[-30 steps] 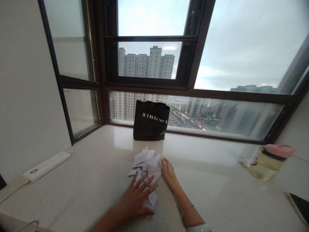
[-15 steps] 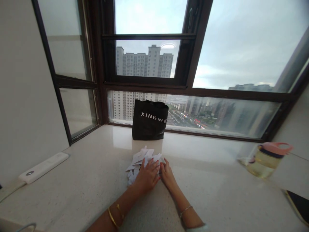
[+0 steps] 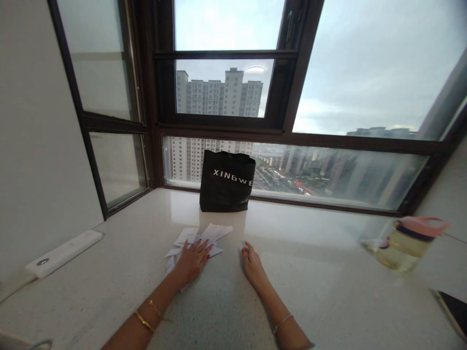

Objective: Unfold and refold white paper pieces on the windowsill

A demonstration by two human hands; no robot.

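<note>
Corner by a window. Dark brown window frame (image 3: 226,127), smooth and straight-edged; grey tower blocks (image 3: 219,97) and a road with red lights (image 3: 302,187) beyond the glass. Plain pale wall (image 3: 36,121) on the left. Counter (image 3: 310,291): off-white, finely speckled, glossy enough to mirror the window light near the far edge.

Loose heap of white paper pieces (image 3: 219,231) on the counter, left of centre, in front of the bag: flat, thin, angular, overlapping, some edges ragged.

Left hand (image 3: 191,262) palm down on the heap, fingers open and spread, nails red; gold-coloured bracelets (image 3: 145,321) at the wrist. Right hand (image 3: 253,265) rests near the counter, apart from the heap, thumb and fingers drawn together; small white sliver at the tips, cannot tell whether gripped. Thin chain bracelet (image 3: 283,322) on that wrist.

Black bag (image 3: 226,194) upright near the window, soft-sided, top edge wavy. White capitals read "XINGWE", running to the side edge; smaller pale mark low on the right, unreadable.

Far left, long white power strip (image 3: 65,253), rounded, with a cord. Far right, see-through bottle (image 3: 406,250), yellowish, pink looped lid, dark band; nearer, a flat black phone (image 3: 454,311), partly out of view.
</note>
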